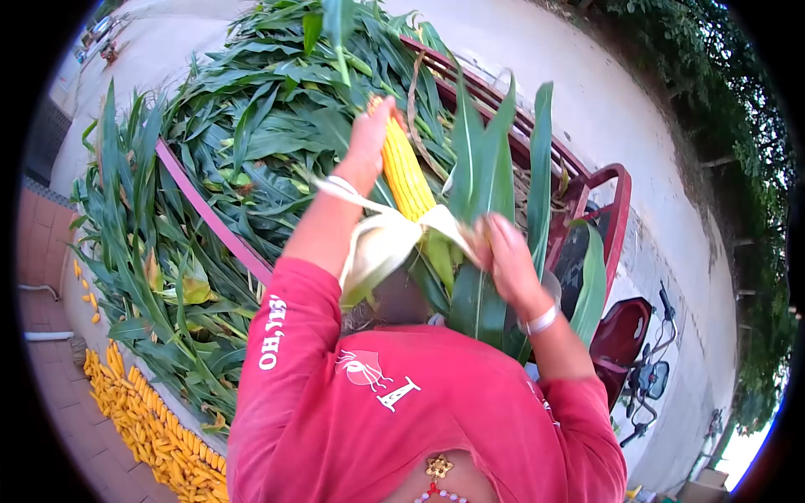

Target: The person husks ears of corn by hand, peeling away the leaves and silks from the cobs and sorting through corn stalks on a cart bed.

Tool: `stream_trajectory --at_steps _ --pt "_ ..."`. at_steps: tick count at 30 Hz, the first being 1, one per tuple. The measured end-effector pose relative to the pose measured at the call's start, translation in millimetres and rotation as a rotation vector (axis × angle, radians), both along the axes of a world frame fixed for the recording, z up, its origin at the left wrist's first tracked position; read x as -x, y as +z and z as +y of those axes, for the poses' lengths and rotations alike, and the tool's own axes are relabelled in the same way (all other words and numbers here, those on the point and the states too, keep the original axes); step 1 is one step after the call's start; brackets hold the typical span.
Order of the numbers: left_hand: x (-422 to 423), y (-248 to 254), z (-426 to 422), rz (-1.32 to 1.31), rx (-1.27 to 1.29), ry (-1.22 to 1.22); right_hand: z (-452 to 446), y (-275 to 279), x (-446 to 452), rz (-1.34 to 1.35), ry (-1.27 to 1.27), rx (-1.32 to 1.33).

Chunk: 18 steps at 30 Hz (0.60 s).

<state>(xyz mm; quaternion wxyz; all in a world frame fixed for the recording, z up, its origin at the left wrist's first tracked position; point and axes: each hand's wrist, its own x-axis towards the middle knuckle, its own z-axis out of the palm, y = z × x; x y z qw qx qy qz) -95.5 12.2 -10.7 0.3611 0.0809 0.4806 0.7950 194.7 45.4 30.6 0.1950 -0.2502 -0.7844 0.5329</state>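
A yellow ear of corn [406,172] slants in front of my chest, its kernels bare over most of its length. My left hand [371,138] is closed around its upper end. Pale husk [381,251] is peeled down and hangs from the lower end, with green husk beneath. My right hand [509,256], a little lower and to the right, has its fingers closed on a strip of that husk; the fingertips are partly blurred. Long green corn leaves [486,168] stand up just beyond this hand.
A big heap of cut cornstalks [260,117] lies ahead and to the left, crossed by a pink bar [210,205]. Husked cobs [142,411] are piled on the paving at lower left. At right are a red metal rail frame [616,180] and a vehicle's handlebars [658,369].
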Motion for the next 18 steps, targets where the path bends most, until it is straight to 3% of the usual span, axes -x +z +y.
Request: stream_trajectory --at_steps 1,3,5,7,9,11,12,13,15,16,18 --pt "11 -4 6 0.012 -0.052 0.017 -17 -2 -28 0.003 -0.039 -0.160" --pt "-14 16 6 -0.018 -0.062 -0.046 -39 -13 -65 -0.015 -0.009 0.301" --pt "-19 7 18 -0.030 -0.030 -0.032 -43 -24 -66 0.026 -0.045 0.208" --pt "-21 9 12 0.063 -0.003 -0.046 -34 -25 -64 0.109 -0.085 0.572" --pt "-18 7 9 0.080 -0.002 -0.071 -23 -30 -56 0.117 -0.061 0.645" --pt "-21 8 4 0.118 0.011 -0.012 -13 -28 -44 -0.036 -0.051 0.500" --pt "-21 9 4 0.136 -0.007 -0.001 -8 -15 -35 -0.153 0.011 0.209" --pt "-23 12 3 0.151 -0.007 -0.006 -3 -6 -22 -0.137 0.008 0.209" --pt "-28 21 2 0.164 0.016 -0.002 6 9 8 0.044 0.098 -0.534" --pt "-29 21 4 0.173 0.006 0.005 10 8 23 0.066 0.089 -0.547" --pt "-36 24 3 0.195 0.006 -0.012 15 2 54 -0.269 0.210 -0.025"
